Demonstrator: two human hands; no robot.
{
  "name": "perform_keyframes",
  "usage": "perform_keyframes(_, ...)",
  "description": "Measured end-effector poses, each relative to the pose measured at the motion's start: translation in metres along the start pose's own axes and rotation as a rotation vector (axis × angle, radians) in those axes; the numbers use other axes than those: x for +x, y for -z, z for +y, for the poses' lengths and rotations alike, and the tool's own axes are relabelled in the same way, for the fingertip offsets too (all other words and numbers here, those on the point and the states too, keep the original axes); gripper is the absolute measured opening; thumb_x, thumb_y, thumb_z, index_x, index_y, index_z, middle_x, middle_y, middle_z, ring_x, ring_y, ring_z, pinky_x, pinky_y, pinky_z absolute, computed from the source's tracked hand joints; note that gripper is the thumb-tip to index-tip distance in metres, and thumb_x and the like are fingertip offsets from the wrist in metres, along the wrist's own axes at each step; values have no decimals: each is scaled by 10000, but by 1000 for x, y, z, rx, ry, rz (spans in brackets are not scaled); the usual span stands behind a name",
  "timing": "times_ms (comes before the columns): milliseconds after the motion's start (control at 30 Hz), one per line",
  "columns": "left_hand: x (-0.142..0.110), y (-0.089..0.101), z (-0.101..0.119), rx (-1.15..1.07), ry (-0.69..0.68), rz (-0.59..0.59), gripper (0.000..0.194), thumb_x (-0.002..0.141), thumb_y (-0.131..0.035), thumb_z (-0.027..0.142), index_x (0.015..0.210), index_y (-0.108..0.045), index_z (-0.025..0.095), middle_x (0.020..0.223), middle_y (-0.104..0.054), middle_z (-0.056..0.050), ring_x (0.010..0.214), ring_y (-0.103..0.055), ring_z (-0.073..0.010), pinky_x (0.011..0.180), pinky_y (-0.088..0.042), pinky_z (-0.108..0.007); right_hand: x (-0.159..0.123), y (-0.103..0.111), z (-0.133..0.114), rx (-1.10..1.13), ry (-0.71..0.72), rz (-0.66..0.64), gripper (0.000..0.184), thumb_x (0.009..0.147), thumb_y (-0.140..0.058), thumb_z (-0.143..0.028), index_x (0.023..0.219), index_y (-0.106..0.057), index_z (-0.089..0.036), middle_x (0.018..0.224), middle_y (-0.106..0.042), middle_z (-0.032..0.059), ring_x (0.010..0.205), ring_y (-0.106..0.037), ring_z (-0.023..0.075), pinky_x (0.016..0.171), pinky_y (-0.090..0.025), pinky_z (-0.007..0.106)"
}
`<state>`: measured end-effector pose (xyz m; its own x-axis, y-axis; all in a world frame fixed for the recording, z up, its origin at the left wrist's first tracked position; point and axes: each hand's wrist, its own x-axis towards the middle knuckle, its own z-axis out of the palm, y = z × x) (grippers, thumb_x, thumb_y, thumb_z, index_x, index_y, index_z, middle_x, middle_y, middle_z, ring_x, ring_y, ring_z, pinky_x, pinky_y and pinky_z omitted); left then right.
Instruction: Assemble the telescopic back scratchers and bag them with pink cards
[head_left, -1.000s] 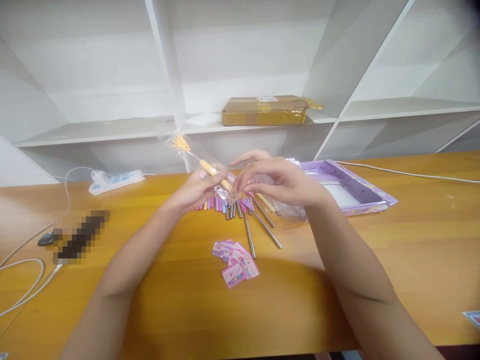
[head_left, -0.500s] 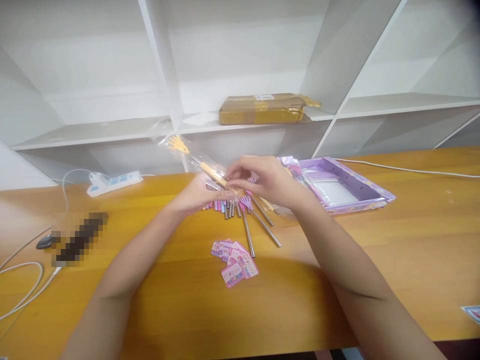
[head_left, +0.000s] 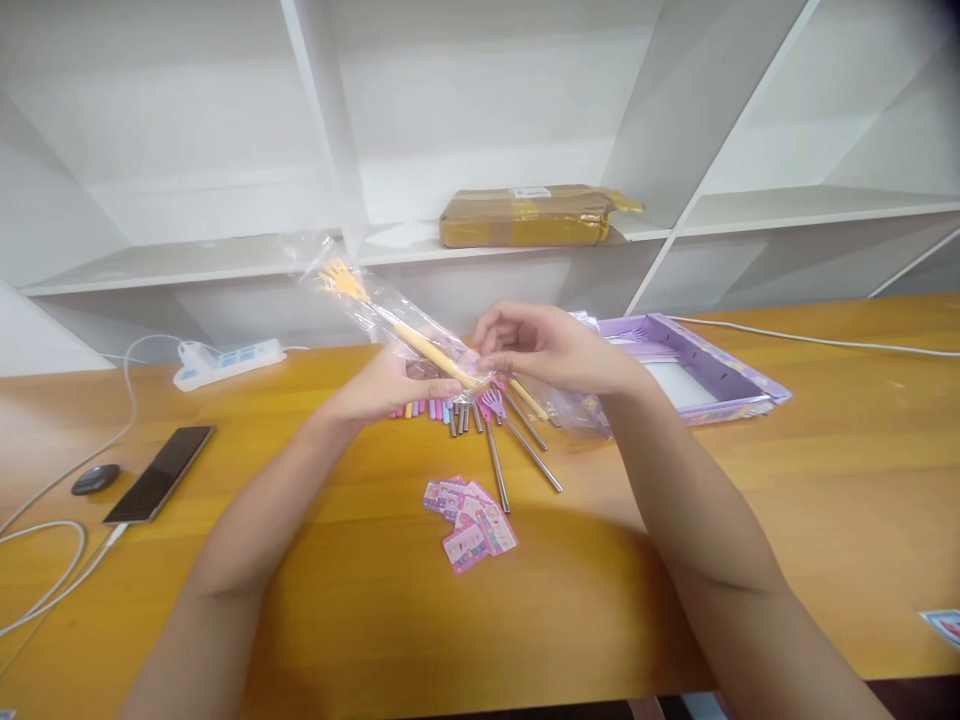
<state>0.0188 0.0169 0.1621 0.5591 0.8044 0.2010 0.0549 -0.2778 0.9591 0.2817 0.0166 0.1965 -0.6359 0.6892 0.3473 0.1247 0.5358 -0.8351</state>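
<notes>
My left hand (head_left: 390,385) is closed around a yellow back scratcher (head_left: 431,352) in a clear plastic sleeve (head_left: 379,300). Its hand-shaped head points up and left, away from me. At the lower end of the sleeve, my right hand (head_left: 544,350) pinches the plastic by the handle's tip. Under both hands lie several metal rods with pink and purple scratcher heads (head_left: 493,403), and a row of coloured handles (head_left: 435,411) partly hidden by my left hand. Small pink printed cards (head_left: 476,525) overlap in a pile nearer to me.
A purple display box (head_left: 720,385) stands on the wooden table at right, with wrapped items beside it. At left are a power strip (head_left: 229,365), a phone (head_left: 161,475) on a cable and a black mouse-like object (head_left: 95,480). A taped cardboard box (head_left: 532,217) rests on the shelf.
My right hand has moved slightly right and up from the handle, toward the sleeve's end. The back scratcher has shifted a little left in my left hand's grip.
</notes>
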Motion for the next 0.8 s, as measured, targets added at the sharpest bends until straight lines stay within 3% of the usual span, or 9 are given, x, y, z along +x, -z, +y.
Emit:
perform_keyframes(167, 0, 1, 1, 16, -32, 5, 537, 787, -974, 404, 1217, -746, 180, 1081, -813, -99, 947, -777, -224, 777, -626, -327, -2, 3, 0, -39, -38, -103, 336, 1005, -754, -505, 1119, -671, -201, 1014, -765, 43, 871, -696, 160, 787, -563, 321)
perform_keyframes(300, -1, 3, -1, 67, 3, 32, 469, 809, -951, 436, 1166, -770, 191, 994, -801, -93, 812, -745, -200, 664, -593, -310, -2, 8, 0, -269, -66, -200, 356, 1003, -740, -547, 971, -727, -193, 904, -762, 16, 811, -670, 147, 706, -474, 281)
perform_keyframes(433, -4, 6, 1, 106, 79, -35, 439, 830, -931, 461, 1139, -783, 187, 906, -785, -93, 695, -698, -178, 571, -548, -294, -2, 10, 3, -377, -3, -190, 388, 1047, -668, -556, 896, -723, -203, 794, -693, -18, 719, -587, 123, 652, -393, 267)
perform_keyframes(667, -5, 8, 0, 129, 111, -36, 399, 858, -915, 427, 1143, -755, 199, 974, -784, -90, 756, -711, -177, 592, -557, -278, -5, 9, 4, -526, -5, -204, 345, 1074, -619, -472, 879, -687, -197, 725, -626, -29, 627, -489, 108, 610, -329, 273)
perform_keyframes(800, -1, 2, -2, 108, 81, -207, 329, 845, -911, 325, 1104, -746, 208, 1025, -784, -78, 876, -770, -197, 744, -633, -307, -3, 6, 2, -470, -51, -353, 326, 1062, -631, -480, 920, -691, -193, 829, -682, 2, 687, -556, 122, 632, -389, 270)
